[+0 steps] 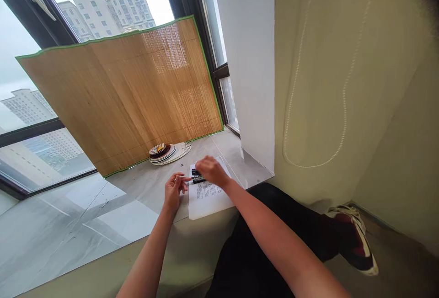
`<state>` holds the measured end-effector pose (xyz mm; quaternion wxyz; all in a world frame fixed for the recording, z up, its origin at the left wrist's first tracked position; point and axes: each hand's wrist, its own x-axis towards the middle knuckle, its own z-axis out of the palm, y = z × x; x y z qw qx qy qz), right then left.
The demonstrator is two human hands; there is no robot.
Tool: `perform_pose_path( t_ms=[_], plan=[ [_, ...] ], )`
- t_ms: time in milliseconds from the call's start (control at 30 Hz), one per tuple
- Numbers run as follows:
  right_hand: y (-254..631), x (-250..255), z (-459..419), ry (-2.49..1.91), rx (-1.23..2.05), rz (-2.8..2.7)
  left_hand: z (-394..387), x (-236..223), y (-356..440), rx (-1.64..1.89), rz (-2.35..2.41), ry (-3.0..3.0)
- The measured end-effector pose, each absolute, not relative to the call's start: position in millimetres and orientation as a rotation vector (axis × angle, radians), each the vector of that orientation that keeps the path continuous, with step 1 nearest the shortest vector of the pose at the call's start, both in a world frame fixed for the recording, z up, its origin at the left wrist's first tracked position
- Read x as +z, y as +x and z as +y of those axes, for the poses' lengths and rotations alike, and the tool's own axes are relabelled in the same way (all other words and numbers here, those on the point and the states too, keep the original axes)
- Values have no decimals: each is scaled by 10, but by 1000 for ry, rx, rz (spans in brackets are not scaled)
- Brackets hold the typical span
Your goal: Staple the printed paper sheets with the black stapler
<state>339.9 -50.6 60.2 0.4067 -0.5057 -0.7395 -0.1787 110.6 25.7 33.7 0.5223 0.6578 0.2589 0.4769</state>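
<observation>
My left hand (174, 188) is at the left edge of a printed sheet of paper (202, 204). Its fingertips pinch a thin, dark, pen-like object (187, 179) that points right. Over the upper part of the sheet is my right hand (211, 171), its fingers curled and turned down; what they hold, if anything, is hidden. Between the two hands, small black objects (198, 179) lie on the paper, partly covered by the right hand and too small to name for certain.
A stack of plates (173, 155) stands on the grey stone sill (137, 213), against a bamboo mat (137, 92) leaning on the window. A white wall corner (252, 69) rises at the right. A beaded blind chain (345, 115) hangs beyond it. My leg (291, 211) is below the sill.
</observation>
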Motion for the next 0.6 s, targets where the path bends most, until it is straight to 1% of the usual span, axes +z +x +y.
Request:
perform_pose_path(
  t_ms=[100, 167, 200, 300, 400, 500, 600],
  plan=[
    [3873, 679, -494, -1885, -180, -1353, 481, 328, 1035, 1316, 912, 1733],
    [4171, 656, -474, -2043, -103, -1229, 722, 355, 991, 1239, 1189, 2056],
    [4286, 624, -456, -2097, -67, -1194, 859, 372, 981, 1208, 1242, 2111],
    [4461, 485, -359, -2177, 16, -1157, 1265, 401, 1032, 1126, 1301, 2210],
    [4465, 366, -237, -2175, 58, -1185, 1563, 360, 1169, 1011, 1240, 2331],
    [4447, 318, -171, -2124, 64, -1223, 1690, 274, 1279, 918, 1164, 2419],
    [4434, 345, -189, -2052, 52, -1225, 1640, 205, 1278, 882, 1139, 2473]
  ],
)
